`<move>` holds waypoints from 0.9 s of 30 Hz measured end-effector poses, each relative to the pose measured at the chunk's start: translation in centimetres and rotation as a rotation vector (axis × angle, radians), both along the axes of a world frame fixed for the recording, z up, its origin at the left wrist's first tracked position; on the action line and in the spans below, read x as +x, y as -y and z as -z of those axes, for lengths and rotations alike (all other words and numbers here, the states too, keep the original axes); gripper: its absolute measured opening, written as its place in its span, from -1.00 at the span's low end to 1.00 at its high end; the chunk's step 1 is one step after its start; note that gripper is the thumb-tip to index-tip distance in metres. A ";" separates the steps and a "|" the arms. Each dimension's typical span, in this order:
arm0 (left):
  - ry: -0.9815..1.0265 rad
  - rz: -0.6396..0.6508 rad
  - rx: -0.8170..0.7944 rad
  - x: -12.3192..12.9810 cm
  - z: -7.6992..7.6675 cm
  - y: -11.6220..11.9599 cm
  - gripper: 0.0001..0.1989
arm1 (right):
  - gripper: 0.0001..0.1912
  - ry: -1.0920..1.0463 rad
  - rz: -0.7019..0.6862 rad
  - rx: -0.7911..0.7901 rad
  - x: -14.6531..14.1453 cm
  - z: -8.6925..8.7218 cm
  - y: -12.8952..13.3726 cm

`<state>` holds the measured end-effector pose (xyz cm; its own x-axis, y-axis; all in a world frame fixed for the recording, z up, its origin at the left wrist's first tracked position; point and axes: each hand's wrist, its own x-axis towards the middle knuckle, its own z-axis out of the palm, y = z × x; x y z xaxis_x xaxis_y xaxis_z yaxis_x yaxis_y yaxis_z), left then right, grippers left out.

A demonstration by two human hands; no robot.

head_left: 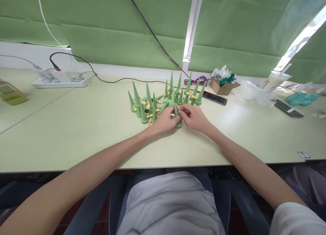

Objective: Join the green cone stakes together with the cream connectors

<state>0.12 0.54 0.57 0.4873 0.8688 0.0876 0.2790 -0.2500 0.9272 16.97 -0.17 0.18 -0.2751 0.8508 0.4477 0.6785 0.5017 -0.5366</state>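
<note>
My left hand (166, 120) is closed around a green cone (179, 124), which stands on the pale table near the middle. From the other side, my right hand (194, 117) pinches at the same cone's upper part; whether a small piece sits between those fingertips is too small to tell. Behind and left of my hands, several green cones (143, 114) stand upright with small yellow pieces (148, 105) on and among them. A few cones lie tilted or on their side. More upright cones (200, 98) are grouped behind my right hand.
A white power strip (61, 83) lies at the back left, its black cable running along the wall. To the right are a phone (215, 98), a small cardboard box (224, 88), plastic bags (251, 94), a cup (276, 79) and another phone (289, 108).
</note>
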 end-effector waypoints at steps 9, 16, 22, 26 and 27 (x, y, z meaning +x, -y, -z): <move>0.003 0.011 0.001 0.0 -0.2 0.1 -0.91 | -0.77 0.004 -0.007 -0.012 0.0 -0.1 0.0; -0.016 0.012 0.023 0.0 0.1 -0.1 -0.93 | -0.78 0.005 -0.016 -0.022 0.1 0.0 -0.1; -0.025 0.021 0.052 0.0 0.1 -0.2 -0.93 | -0.78 0.001 -0.017 -0.035 0.1 -0.2 0.0; -0.030 0.029 0.069 0.0 0.0 -0.1 -0.92 | -0.78 0.006 -0.011 -0.036 0.1 -0.2 0.0; -0.031 0.032 0.071 0.0 0.0 -0.1 -0.92 | -0.78 0.008 -0.009 -0.036 0.1 -0.2 0.0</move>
<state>0.10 0.63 0.55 0.5181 0.8449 0.1333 0.2980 -0.3244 0.8978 17.04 -0.18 0.41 -0.2866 0.8637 0.4147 0.6780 0.4886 -0.5491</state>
